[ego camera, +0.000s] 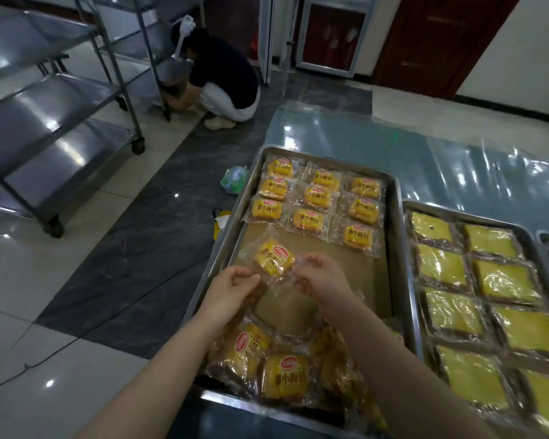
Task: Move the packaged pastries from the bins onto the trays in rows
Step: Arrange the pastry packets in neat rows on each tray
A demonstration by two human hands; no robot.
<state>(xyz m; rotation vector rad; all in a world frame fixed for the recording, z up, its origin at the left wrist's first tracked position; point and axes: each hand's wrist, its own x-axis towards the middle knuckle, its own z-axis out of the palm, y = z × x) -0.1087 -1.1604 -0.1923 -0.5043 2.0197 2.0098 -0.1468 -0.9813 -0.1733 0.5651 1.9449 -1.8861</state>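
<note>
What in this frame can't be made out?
Head view: pile of loose pastries, partly hidden by both forearms.
Head view: second tray, cut off by the right and bottom edges.
Head view: fingertips of left hand and right hand, tucked behind the held pastry wrapper.

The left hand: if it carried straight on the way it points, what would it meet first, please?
The left hand pinches a packet; past that, probably the nearest row's middle packet on the tray, though depth is unclear.

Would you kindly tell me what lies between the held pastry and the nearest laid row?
In the head view, only bare brown liner lies between the held pastry, pinched by the left hand and right hand, and the nearest row.
</note>
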